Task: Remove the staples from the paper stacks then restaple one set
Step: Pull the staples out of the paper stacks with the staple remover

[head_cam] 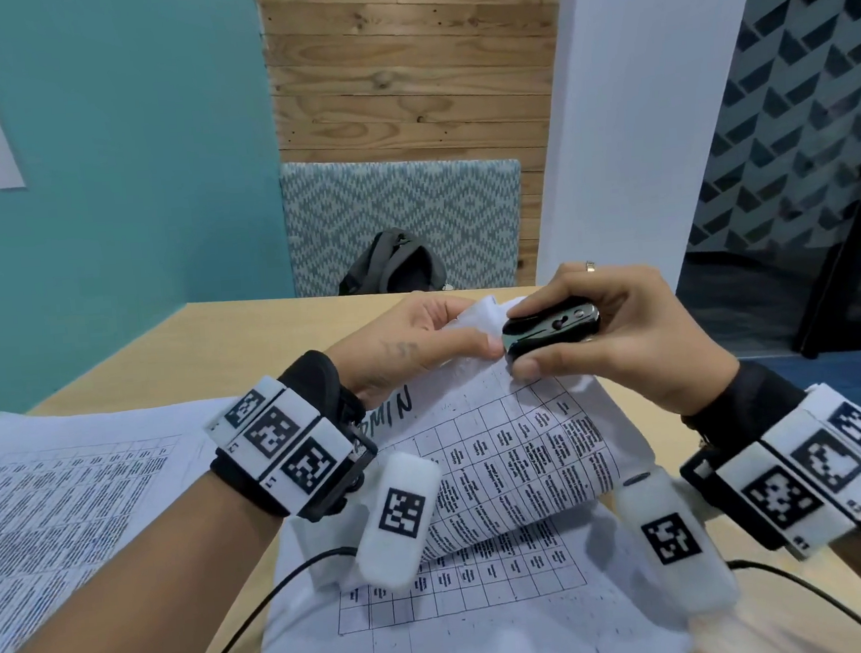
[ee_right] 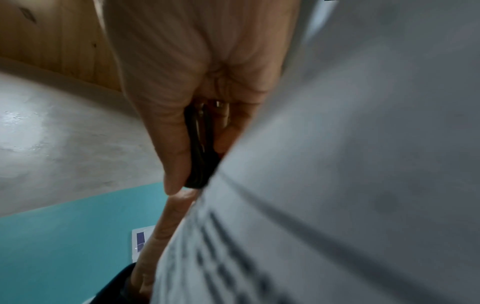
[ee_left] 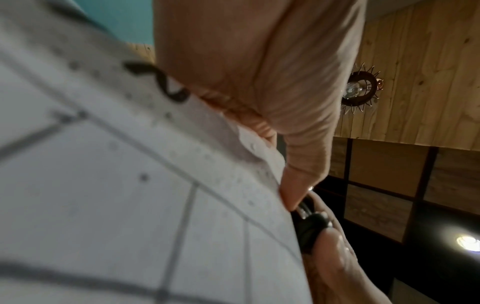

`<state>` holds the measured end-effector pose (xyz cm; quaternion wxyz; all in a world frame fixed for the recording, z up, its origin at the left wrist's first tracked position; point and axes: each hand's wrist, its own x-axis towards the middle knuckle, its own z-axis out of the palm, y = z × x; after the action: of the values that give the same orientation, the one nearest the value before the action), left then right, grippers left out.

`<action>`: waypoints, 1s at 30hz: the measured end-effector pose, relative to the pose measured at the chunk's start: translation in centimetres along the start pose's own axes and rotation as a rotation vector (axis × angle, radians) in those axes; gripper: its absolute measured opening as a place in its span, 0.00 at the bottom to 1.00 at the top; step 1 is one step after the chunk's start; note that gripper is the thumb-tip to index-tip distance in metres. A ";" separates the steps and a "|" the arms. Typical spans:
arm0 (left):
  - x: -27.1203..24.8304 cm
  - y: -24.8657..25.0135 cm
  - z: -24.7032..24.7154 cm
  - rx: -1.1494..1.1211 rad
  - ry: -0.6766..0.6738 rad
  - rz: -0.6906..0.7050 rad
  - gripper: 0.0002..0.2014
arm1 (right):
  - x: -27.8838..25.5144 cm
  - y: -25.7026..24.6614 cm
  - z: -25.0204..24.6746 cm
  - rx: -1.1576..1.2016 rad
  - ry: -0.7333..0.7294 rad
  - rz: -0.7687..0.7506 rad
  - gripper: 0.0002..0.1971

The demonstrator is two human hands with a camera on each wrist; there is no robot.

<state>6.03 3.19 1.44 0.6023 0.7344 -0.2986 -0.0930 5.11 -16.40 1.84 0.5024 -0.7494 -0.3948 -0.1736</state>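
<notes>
Both hands meet at the raised far corner of the paper stack (head_cam: 521, 453). We see the left hand (head_cam: 419, 345) pinching that corner between thumb and fingers, lifting the top sheets so that they curl up off the sheets below. We see the right hand (head_cam: 619, 332) gripping a small black staple remover (head_cam: 550, 329), thumb beneath and fingers curled over the top, its front end set against the paper corner just beside the left thumb. In the left wrist view the left hand (ee_left: 259, 72) presses the sheet edge, with the black tool (ee_left: 309, 228) touching it; whether a staple is caught we cannot tell. In the right wrist view the right hand (ee_right: 182, 82) is wrapped round the remover (ee_right: 198, 148) at the paper's edge. The stack, printed with a table grid, lies on the pale wooden surface (head_cam: 163, 357). A second stack of printed sheets (head_cam: 56, 510) lies flat to the left, apart from the first. Beyond the surface's far edge sits a grey backpack (head_cam: 393, 267) against a patterned cushion (head_cam: 398, 210).
</notes>
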 end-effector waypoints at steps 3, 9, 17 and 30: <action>0.1 0.0 -0.1 0.009 -0.009 -0.023 0.09 | 0.0 0.1 -0.1 0.006 0.002 0.018 0.24; -0.1 0.2 -2.0 0.079 0.001 -0.134 0.22 | 0.3 -0.6 -1.7 0.002 0.036 0.016 0.23; -0.5 1.0 -2.6 0.147 0.067 -0.139 0.23 | 0.4 -1.0 -2.2 -0.053 -0.163 0.219 0.24; -0.8 1.9 -2.0 0.121 -0.010 -0.109 0.21 | 0.2 -1.3 -1.4 0.060 -0.488 0.491 0.28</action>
<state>5.79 5.13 3.62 0.5492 0.7843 -0.2662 -0.1113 4.45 -17.30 3.39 0.4417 -0.8264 -0.3161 0.1484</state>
